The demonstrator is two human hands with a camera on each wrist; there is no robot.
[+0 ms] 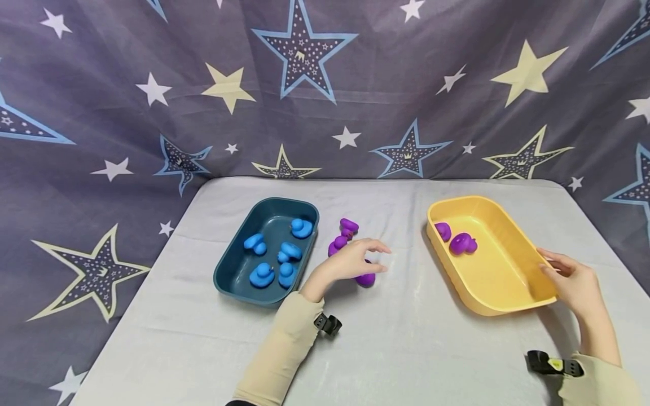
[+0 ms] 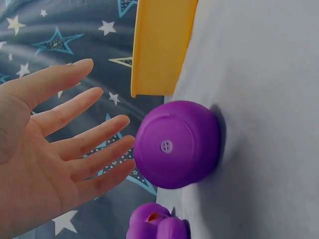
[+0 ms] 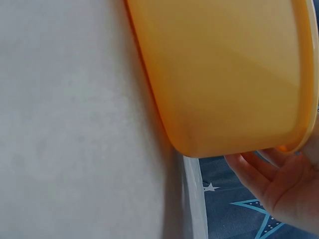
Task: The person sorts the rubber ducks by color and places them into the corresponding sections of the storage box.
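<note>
My left hand point(image 1: 350, 260) hovers over several purple rubber ducks, its fingers apart and holding nothing. Below it, one purple duck point(image 1: 365, 280) is partly covered by the hand; in the left wrist view a purple duck point(image 2: 177, 144) shows its round base just beyond the fingertips. Two more, a tipped duck point(image 1: 348, 225) and a duck point(image 1: 337, 245), lie behind the hand. On the right, my right hand point(image 1: 576, 282) grips the near right rim of a yellow tub point(image 1: 508, 309). Inside that tub are two purple ducks, one point(image 1: 461, 243) nearer its middle.
A dark teal tub point(image 1: 228, 290) with several blue ducks point(image 1: 262, 274) stands left of the left forearm. White cloth point(image 1: 391, 349) covers the table. A grey star-patterned curtain point(image 1: 381, 73) hangs behind and at the sides.
</note>
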